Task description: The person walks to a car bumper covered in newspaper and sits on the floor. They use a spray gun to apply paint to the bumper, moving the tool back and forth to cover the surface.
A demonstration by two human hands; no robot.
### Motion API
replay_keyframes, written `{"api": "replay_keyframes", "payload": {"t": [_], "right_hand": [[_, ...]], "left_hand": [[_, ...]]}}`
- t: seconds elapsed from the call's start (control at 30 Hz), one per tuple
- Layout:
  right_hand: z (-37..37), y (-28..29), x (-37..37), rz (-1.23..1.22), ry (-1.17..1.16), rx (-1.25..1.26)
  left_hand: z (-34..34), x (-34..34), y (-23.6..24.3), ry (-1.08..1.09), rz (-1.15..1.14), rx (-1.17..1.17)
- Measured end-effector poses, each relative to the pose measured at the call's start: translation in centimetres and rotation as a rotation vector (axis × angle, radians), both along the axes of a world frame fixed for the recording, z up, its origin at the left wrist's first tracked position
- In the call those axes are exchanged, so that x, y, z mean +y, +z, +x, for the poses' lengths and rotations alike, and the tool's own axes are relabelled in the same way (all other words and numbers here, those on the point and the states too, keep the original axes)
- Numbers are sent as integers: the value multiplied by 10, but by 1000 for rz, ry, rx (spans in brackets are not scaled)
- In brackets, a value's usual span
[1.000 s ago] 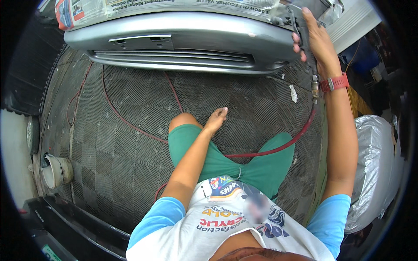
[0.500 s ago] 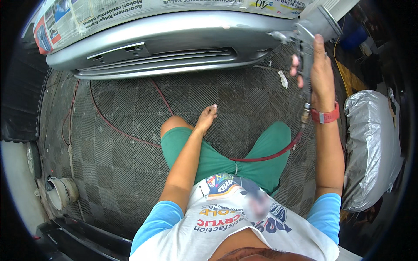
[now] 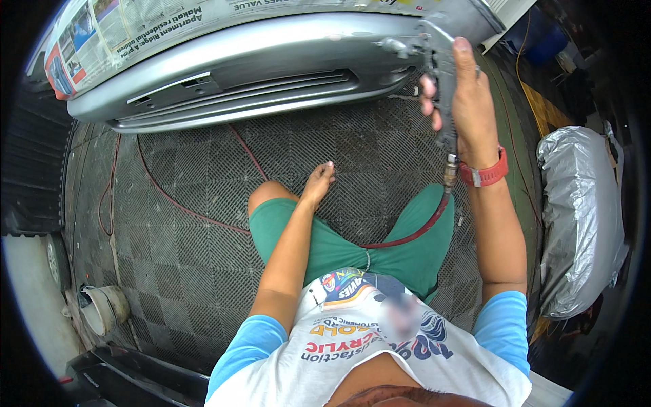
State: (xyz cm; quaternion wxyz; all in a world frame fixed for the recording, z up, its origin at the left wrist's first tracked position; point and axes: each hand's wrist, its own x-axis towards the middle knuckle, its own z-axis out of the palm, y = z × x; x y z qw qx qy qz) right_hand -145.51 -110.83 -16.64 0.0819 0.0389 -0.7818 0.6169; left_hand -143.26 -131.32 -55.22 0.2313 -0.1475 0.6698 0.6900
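My right hand (image 3: pixel 472 102) is wrapped round a grey spray gun (image 3: pixel 442 85), held up at the bumper's right end. Its fingers curl round the handle, and the nozzle points left. Behind the gun's top is a grey cylinder, partly cut off by the picture's edge. From the handle's lower end a dark red air hose (image 3: pixel 424 227) bends down across my lap. The silver-grey car bumper (image 3: pixel 271 61) spans the far side. My left hand (image 3: pixel 319 183) hovers by my left knee, its fingers loosely curled with nothing visible in them.
Newspaper (image 3: pixel 156 34) covers the car above the bumper. More hose (image 3: pixel 180 197) trails over the black ribbed floor tiles (image 3: pixel 183 264). A silver-covered bundle (image 3: pixel 582 224) stands at right, and a whitish bucket (image 3: pixel 105 308) at lower left. Black car parts (image 3: pixel 122 380) lie behind it.
My right hand has moved left along the bumper, carrying the spray gun and hose end with it. My left hand has barely moved. The view has shifted slightly.
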Motion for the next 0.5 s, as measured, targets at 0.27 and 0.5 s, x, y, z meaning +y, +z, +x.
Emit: {"api": "replay_keyframes", "payload": {"t": [0.27, 0.5], "right_hand": [[8, -16, 66, -33, -266, 75], [30, -60, 43, -78, -234, 86]], "left_hand": [[3, 1, 2, 59, 2, 1], [3, -1, 0, 6, -30, -3]]}}
